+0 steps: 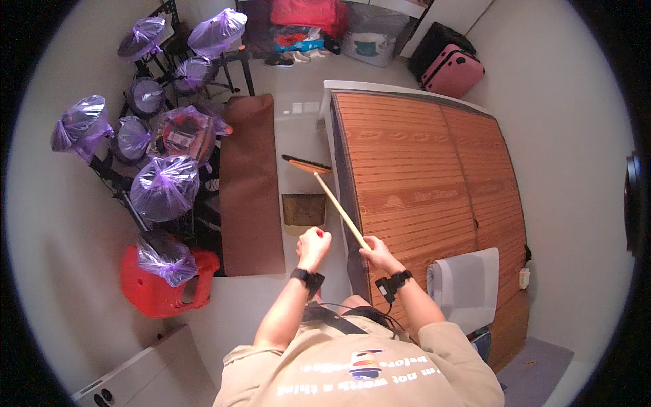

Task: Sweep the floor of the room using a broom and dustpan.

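My right hand (381, 255) is closed round the pale handle of a broom (341, 211). The broom slants up and left to its orange head with dark bristles, on the floor beside the bed's edge. In front of my left hand (314, 248) lies a dustpan (304, 209), brown inside with a yellowish rear edge. That hand makes a fist right behind the pan, a bit of red showing at the fingers. It seems to grip the dustpan's handle, which the fist mostly hides. The broom head is beyond the pan and apart from it.
On the right stands a bed with a brown slatted mat (420, 183) and a folded grey cloth (464, 288). A brown floor mat (251, 183) lies to the left, beside a drum kit under purple plastic (165, 186). A red plastic stool (146, 285) and a pink suitcase (453, 70) stand farther out.
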Motion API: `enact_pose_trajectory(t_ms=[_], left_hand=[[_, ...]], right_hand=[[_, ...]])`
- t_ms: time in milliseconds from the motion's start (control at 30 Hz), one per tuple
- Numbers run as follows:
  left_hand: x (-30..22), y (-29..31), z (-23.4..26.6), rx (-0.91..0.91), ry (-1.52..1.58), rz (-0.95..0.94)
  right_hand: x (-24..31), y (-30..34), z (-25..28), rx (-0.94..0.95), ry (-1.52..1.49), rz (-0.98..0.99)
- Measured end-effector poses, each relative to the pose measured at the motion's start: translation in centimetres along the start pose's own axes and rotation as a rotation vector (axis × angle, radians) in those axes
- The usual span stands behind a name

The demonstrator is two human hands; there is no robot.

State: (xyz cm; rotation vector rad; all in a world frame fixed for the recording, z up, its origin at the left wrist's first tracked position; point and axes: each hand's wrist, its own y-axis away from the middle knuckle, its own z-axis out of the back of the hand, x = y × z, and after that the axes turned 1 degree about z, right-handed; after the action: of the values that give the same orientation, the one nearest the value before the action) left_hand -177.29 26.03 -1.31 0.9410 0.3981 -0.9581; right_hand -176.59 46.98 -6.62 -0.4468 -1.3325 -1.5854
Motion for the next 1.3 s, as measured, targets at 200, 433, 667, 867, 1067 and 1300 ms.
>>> enact_pose_trajectory(t_ms=[200,433,667,867,1067,1300], left_hand=[[2.5,6.0,0.5,-0.040,-0.016,-0.012],[5.2,9.9,-1.5,-0.002,-0.043,0.100],[5.1,11.0,-4.4,0.094,-0.113,0.069],[3.9,10.9,-4.0,0.139,-0.147,0.019],[3.8,10.7,-4.3,0.113,-0.154,0.024],[3.7,10.6,-4.9,0.106,-0.178,0.017]], right_hand=[[0.7,-5.7,-3.4,-0.081,0.112,-0.077],[-2.0,-3.1,-4.7,0.041,0.457,-0.015],[-7.6,10.5,1.0,0.225,0.483,-0.165],[-3.3,15.0,5.5,0.218,0.081,-0.314],[-1.6,11.3,4.4,0.114,0.028,-0.142],[-2.2,-5.7,-0.9,-0.092,0.152,0.002]])
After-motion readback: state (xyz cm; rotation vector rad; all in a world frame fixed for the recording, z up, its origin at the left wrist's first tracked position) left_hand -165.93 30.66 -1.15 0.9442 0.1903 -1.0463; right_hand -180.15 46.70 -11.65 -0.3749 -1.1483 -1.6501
